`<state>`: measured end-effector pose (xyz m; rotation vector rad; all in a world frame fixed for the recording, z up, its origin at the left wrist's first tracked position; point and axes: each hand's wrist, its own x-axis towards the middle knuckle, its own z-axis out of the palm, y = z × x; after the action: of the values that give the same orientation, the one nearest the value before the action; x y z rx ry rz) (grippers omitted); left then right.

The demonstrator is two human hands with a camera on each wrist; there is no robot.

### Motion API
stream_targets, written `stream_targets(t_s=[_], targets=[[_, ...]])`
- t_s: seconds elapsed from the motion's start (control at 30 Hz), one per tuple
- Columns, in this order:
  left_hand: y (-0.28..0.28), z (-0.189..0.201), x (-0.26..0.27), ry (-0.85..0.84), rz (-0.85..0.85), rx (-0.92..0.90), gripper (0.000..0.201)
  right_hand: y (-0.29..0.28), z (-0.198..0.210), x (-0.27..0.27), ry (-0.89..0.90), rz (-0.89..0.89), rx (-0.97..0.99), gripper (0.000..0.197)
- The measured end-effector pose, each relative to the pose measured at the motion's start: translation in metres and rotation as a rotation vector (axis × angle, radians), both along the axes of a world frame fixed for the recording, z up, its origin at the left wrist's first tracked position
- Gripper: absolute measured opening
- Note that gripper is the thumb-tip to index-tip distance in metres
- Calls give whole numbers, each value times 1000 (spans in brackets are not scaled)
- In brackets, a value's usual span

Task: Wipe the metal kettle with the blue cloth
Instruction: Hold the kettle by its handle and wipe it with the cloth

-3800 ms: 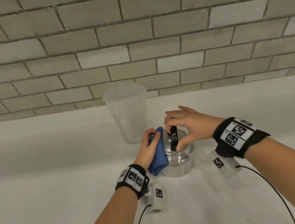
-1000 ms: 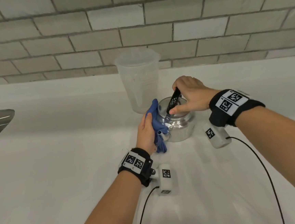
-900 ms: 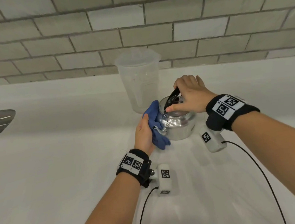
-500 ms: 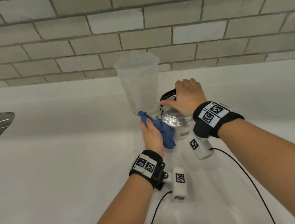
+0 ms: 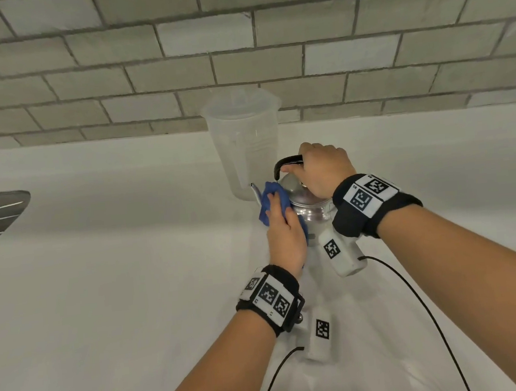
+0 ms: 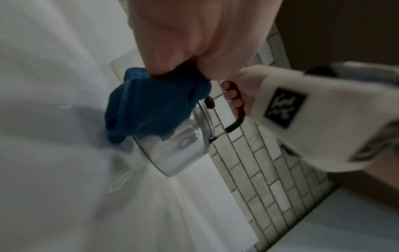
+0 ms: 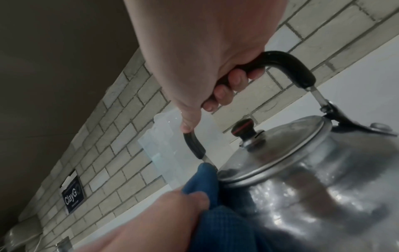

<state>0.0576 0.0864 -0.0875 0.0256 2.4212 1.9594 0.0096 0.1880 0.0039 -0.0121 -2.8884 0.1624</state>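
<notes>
Kettle [image 5: 309, 209] now tilted; jug [image 5: 246, 146] just behind.

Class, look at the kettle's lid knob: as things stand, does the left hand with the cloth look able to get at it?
Probably yes. The left hand presses the blue cloth on the kettle just below the lid, and the lid knob stands bare under the handle that the right hand grips.
</notes>
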Motion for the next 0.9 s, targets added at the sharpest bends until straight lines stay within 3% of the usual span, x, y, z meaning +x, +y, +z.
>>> stream_targets(t_s=[0.1, 0.17, 0.23, 0.3, 0.37, 0.43, 0.5, 0.67, 0.9], targets=[[-10, 11, 14, 0, -75, -55, 46, 0, 3, 0, -41, -7, -30, 55], [-27, 21, 20, -22, -146, 3, 39, 3, 5, 1, -79, 6, -70, 52], [-51, 38, 24, -18, -147, 91, 28, 6, 8, 1, -116, 31, -111, 49], [-75, 56, 20, 34, -115, 43, 25, 9, 9, 3, -143, 53, -136, 47], [-90, 55, 10, 30, -189, -245, 35, 9, 10, 5, -158, 66, -149, 45], [-91, 36, 3, -120, -372, -778, 59, 8, 11, 6, -159, 69, -153, 44], [-80, 9, 7, -290, -495, -1120, 79, 8, 12, 8, -164, 71, -156, 44], [-66, -7, 7, -245, -514, -1168, 68, 8, 10, 13, -169, 85, -137, 43], [-106, -10, -30, -323, -540, -1302, 74, 8, 7, 20, -160, 112, -128, 42]])
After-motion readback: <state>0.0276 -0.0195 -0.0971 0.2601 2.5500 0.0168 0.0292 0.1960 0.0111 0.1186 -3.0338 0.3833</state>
